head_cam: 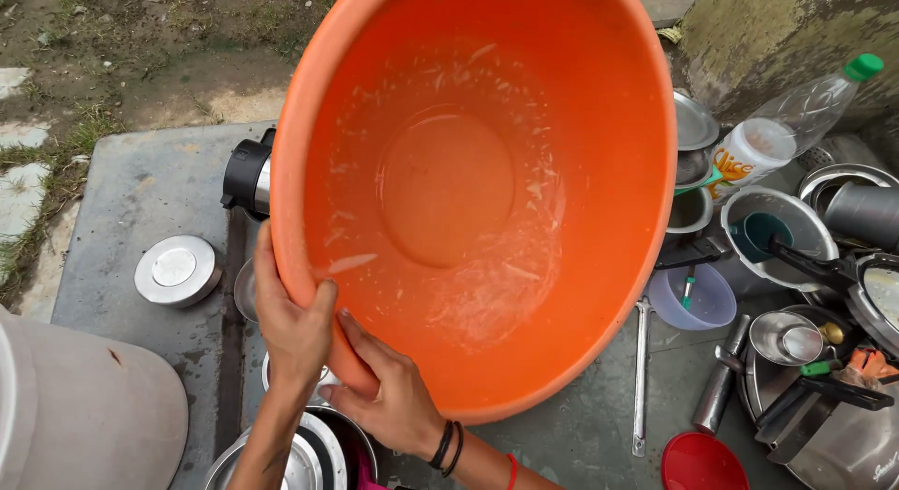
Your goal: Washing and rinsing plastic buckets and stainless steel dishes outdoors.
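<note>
Far left, a pale plastic drum (84, 410) fills the lower corner, its top rim out of frame. Beside it, a round steel lid (177, 270) lies flat on the grey concrete slab (140, 190), which is bordered at left by grass and bare earth. A black-capped steel flask (249, 175) lies on its side at the slab's upper part, partly hidden behind the basin.

The left hand (292, 326) grips the lower left rim of the orange basin (487, 190), thumb over the edge and inside, fingers wrapped behind. The right hand (393, 396) is closed on the same rim just beside it, fingers curled to the outer wall; black bands and a red thread sit on that wrist. The basin is held tilted up, its inside facing the camera, wet and streaked with pale residue. It blocks the view of most of the slab's centre. Below the hands, stacked steel plates (309, 453) show partly.

Right of the basin, a long steel ladle (641, 378) lies on the slab, with a red lid (702, 462) near its lower end. Above these stand a lilac bowl (693, 298), a steel pot (773, 230) with a black handle, and a clear plastic bottle (796, 125) with a green cap, leaning on a mossy wall. Far right, a heap of steel pans, lids and cups (815, 378) lies crowded together, touching one another.
</note>
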